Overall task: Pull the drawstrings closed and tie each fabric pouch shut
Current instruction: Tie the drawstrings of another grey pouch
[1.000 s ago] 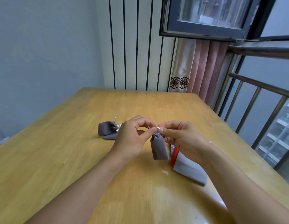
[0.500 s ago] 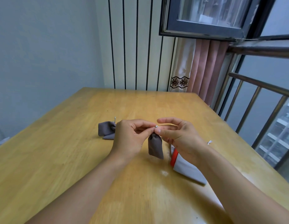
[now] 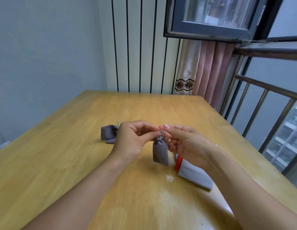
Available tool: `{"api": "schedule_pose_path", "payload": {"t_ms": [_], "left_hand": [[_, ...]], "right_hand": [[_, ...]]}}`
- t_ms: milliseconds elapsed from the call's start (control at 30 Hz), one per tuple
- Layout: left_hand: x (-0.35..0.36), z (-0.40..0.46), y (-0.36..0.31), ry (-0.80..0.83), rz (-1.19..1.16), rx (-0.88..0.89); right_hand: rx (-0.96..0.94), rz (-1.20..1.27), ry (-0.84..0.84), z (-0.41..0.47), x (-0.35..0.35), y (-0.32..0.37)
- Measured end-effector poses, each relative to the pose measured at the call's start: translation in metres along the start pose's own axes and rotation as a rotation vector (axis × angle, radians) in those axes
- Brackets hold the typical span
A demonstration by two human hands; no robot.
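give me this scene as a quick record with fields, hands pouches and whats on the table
left hand: pinches the drawstring at the neck of the held pouch
right hand: fingers pinch the same drawstring from the other side
held pouch: grey, neck gathered, hangs above the table
second pouch: grey, lies on the table behind the left hand
red and grey bag: lies under the right wrist
table: wooden

A small grey fabric pouch (image 3: 160, 151) hung upright above the desk (image 3: 61, 163), its neck gathered shut and its silvery drawstring (image 3: 161, 134) looped at the top. A second grey pouch (image 3: 109, 134) lay on its side on the desk to the left, well apart, its gathered neck and cord end pointing right.
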State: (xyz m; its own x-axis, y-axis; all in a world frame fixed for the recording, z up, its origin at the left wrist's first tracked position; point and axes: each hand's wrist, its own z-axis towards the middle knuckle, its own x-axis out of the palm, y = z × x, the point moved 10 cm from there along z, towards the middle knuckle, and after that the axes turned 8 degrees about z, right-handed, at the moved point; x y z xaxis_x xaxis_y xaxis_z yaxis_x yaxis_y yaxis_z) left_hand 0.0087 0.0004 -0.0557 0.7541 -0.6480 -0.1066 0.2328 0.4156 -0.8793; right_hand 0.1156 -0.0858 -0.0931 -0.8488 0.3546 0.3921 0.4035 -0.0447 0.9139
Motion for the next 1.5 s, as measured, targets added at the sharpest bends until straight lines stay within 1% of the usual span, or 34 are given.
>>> {"api": "schedule_pose_path", "payload": {"t_ms": [133, 267, 367, 500, 667, 767, 900, 1000, 1067, 1233, 1333, 1433, 1500], "left_hand": [[0.004, -0.003, -0.006, 0.01, 0.075, 0.062], [0.004, -0.004, -0.01, 0.015, 0.126, 0.103], [0.005, -0.006, -0.016, 0.032, 0.163, 0.164], [0.004, -0.009, -0.027, 0.014, 0.276, 0.27], [0.006, -0.012, -0.037, 0.005, 0.377, 0.362], [0.007, -0.014, -0.038, -0.016, 0.458, 0.403], [0.01, -0.02, -0.043, -0.082, 0.601, 0.477], [0.011, -0.022, -0.047, -0.107, 0.641, 0.525], [0.008, -0.02, -0.044, -0.125, 0.61, 0.495], [0.002, -0.009, -0.011, -0.134, 0.366, 0.183], [0.0, -0.005, 0.003, -0.15, 0.249, 0.072], [-0.003, -0.003, 0.018, -0.167, 0.141, -0.034], [-0.004, -0.003, 0.024, -0.184, 0.069, -0.085]], "right_hand": [[0.004, 0.013, -0.035, 0.001, -0.004, -0.002], [0.03, 0.077, -0.054, 0.003, -0.005, -0.005], [0.056, 0.119, -0.061, 0.003, -0.006, -0.008], [0.073, 0.151, -0.07, 0.003, -0.006, -0.011], [0.09, 0.166, -0.084, 0.003, -0.007, -0.014], [0.086, 0.143, -0.097, 0.004, -0.009, -0.013], [0.104, 0.162, -0.094, 0.004, -0.008, -0.016], [0.102, 0.198, -0.092, 0.002, -0.006, -0.015], [0.099, 0.23, -0.099, 0.002, -0.005, -0.015], [0.09, 0.323, -0.158, 0.003, -0.009, -0.018], [0.082, 0.352, -0.179, 0.003, -0.012, -0.016], [0.054, 0.338, -0.185, 0.004, -0.013, -0.012], [0.021, 0.283, -0.173, 0.005, -0.013, -0.009]]}}
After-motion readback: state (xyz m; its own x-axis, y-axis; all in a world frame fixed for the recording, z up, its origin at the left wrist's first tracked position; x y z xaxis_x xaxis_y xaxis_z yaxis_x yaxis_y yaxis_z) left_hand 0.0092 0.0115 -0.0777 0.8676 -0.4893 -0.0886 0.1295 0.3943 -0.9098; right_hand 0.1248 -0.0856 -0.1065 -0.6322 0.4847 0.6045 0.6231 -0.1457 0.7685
